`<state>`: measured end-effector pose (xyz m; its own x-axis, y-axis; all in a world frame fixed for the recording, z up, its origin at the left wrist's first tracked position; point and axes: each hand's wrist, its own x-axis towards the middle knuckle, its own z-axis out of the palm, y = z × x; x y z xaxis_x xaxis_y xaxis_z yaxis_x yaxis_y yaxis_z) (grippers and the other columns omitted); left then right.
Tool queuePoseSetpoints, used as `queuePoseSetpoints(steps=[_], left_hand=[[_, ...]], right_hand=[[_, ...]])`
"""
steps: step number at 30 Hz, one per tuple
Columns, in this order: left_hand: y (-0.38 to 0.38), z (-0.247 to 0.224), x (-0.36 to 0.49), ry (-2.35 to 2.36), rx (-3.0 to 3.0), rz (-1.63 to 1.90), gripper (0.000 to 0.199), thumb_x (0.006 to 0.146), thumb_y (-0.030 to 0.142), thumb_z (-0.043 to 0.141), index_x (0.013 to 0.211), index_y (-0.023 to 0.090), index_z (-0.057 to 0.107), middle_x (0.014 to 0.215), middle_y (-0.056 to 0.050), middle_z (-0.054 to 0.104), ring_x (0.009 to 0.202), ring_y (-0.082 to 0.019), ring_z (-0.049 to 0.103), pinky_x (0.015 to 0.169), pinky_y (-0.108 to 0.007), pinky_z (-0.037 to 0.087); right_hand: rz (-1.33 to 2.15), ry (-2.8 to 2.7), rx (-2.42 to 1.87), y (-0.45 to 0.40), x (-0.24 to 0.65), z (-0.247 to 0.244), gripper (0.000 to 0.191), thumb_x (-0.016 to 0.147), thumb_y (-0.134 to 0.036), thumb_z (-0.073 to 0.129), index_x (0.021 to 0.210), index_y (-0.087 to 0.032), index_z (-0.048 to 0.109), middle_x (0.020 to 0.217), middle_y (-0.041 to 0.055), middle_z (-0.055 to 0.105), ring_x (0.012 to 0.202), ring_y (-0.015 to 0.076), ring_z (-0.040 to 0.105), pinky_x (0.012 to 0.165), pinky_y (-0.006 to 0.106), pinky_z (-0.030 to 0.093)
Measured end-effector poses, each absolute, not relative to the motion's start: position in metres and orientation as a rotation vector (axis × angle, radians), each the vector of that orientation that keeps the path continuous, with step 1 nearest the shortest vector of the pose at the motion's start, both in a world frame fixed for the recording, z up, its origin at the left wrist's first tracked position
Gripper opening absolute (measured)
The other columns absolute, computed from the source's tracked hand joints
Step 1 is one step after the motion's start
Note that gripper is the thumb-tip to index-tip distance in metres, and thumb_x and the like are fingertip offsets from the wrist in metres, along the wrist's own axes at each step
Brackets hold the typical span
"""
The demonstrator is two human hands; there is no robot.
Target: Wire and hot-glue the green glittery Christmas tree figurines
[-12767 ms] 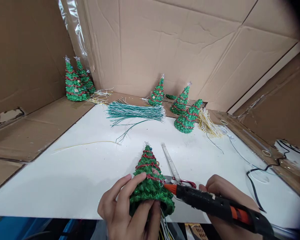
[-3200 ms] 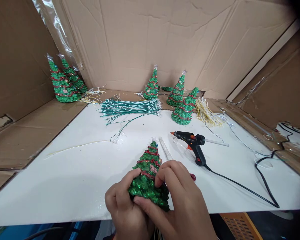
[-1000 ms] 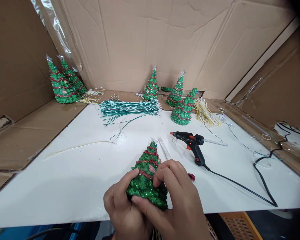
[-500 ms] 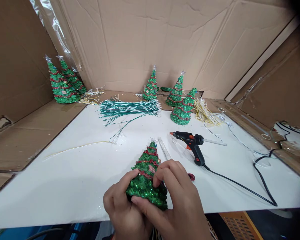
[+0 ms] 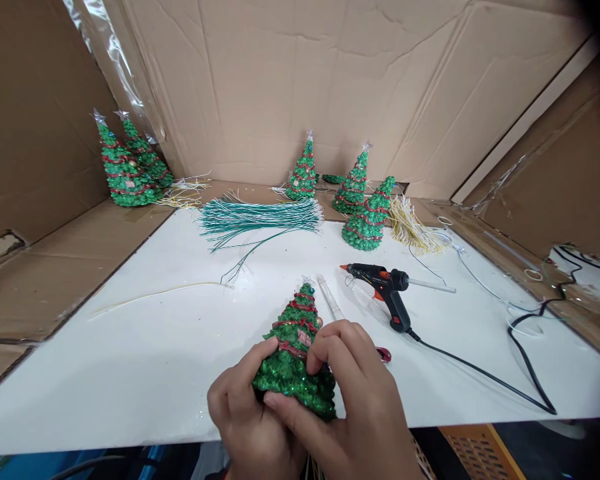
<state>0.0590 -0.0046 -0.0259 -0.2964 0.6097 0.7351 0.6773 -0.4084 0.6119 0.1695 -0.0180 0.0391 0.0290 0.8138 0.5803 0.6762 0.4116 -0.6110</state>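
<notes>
Close in front of me is a small glittery green Christmas tree with red garlands, a pinkish patch and a clear star on top. It leans away from me over the table's near edge. My left hand is closed round its lower left side, thumb on the branches. On the lower right, my right hand grips it too, its thumb along the bottom rim and its bent fingers against the branches. What lies under those fingertips is hidden. A red-ended tool shows partly behind my right hand.
A black glue gun lies right of the tree, its cord running right. Green wires lie in a bundle behind, yellow-white wires at back right. Several other trees stand along the back. Cardboard walls enclose the white table.
Almost nothing differs. The whole view has shifted very slightly; both hands keep the same grip on the tree.
</notes>
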Motion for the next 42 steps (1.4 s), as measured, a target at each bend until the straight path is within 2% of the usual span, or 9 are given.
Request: queuePoseSetpoints(steps=[5, 9, 12, 15, 27, 33, 36, 42], left_hand=[[-0.01, -0.025, 0.066, -1.844, -1.796, -1.909, 0.038, 0.093, 0.056, 0.056, 0.113, 0.025, 0.067, 0.095, -0.009, 0.071, 0.083, -0.026, 0.063, 0.077, -0.044, 0.05], [-0.01, -0.031, 0.06, -1.799, -1.869, -1.874, 0.039, 0.089, 0.055, 0.061, 0.113, 0.025, 0.067, 0.093, -0.007, 0.071, 0.079, -0.025, 0.064, 0.072, -0.043, 0.051], [-0.009, -0.034, 0.059, -1.864, -1.85, -1.878, 0.04, 0.089, 0.056, 0.061, 0.114, 0.025, 0.067, 0.095, -0.008, 0.072, 0.082, -0.026, 0.065, 0.076, -0.044, 0.052], [-0.009, -0.034, 0.061, -1.871, -1.821, -1.889, 0.044, 0.087, 0.061, 0.061, 0.11, 0.025, 0.068, 0.092, -0.008, 0.072, 0.079, -0.026, 0.065, 0.074, -0.044, 0.052], [-0.009, -0.031, 0.063, -1.904, -1.804, -1.867, 0.044, 0.09, 0.06, 0.055, 0.113, 0.024, 0.066, 0.095, -0.011, 0.071, 0.082, -0.028, 0.065, 0.076, -0.047, 0.052], [-0.004, -0.039, 0.053, -1.723, -1.903, -1.856, 0.045, 0.085, 0.064, 0.063, 0.107, 0.026, 0.07, 0.085, -0.006, 0.073, 0.07, -0.023, 0.066, 0.063, -0.04, 0.052], [-0.005, -0.036, 0.056, -1.796, -1.825, -1.828, 0.044, 0.091, 0.06, 0.056, 0.112, 0.023, 0.068, 0.091, -0.009, 0.072, 0.078, -0.025, 0.065, 0.072, -0.044, 0.052], [-0.009, -0.022, 0.064, -1.719, -1.858, -1.831, 0.037, 0.096, 0.056, 0.053, 0.114, 0.026, 0.065, 0.093, -0.006, 0.071, 0.077, -0.023, 0.061, 0.073, -0.041, 0.048]], right_hand=[[0.213, -1.656, -1.303, -0.019, 0.167, 0.038, 0.027, 0.093, -0.036, 0.07, 0.087, -0.025, 0.046, 0.086, -0.0005, 0.052, 0.081, 0.0215, 0.053, 0.065, 0.034, 0.041], [0.237, -1.657, -1.309, -0.019, 0.166, 0.037, 0.027, 0.09, -0.032, 0.073, 0.087, -0.025, 0.047, 0.088, -0.0005, 0.052, 0.082, 0.0218, 0.053, 0.066, 0.034, 0.042], [0.24, -1.656, -1.309, -0.018, 0.167, 0.038, 0.028, 0.09, -0.032, 0.073, 0.086, -0.025, 0.046, 0.087, -0.0007, 0.052, 0.082, 0.0218, 0.053, 0.066, 0.034, 0.041], [0.242, -1.669, -1.31, -0.019, 0.168, 0.038, 0.028, 0.09, -0.033, 0.073, 0.087, -0.026, 0.047, 0.087, -0.0005, 0.052, 0.082, 0.0219, 0.053, 0.066, 0.034, 0.041], [0.229, -1.668, -1.316, -0.019, 0.167, 0.039, 0.028, 0.089, -0.03, 0.073, 0.087, -0.025, 0.046, 0.087, -0.0006, 0.052, 0.082, 0.0217, 0.053, 0.066, 0.034, 0.041], [0.237, -1.682, -1.327, -0.019, 0.167, 0.039, 0.028, 0.088, -0.028, 0.073, 0.088, -0.026, 0.046, 0.088, -0.0004, 0.052, 0.082, 0.0222, 0.054, 0.067, 0.035, 0.042], [0.216, -1.675, -1.32, -0.018, 0.166, 0.038, 0.027, 0.089, -0.03, 0.072, 0.088, -0.026, 0.045, 0.087, -0.0004, 0.052, 0.081, 0.022, 0.053, 0.066, 0.035, 0.042], [0.196, -1.673, -1.309, -0.018, 0.167, 0.037, 0.025, 0.091, -0.03, 0.068, 0.088, -0.025, 0.044, 0.086, -0.0005, 0.05, 0.081, 0.0212, 0.051, 0.065, 0.034, 0.041]])
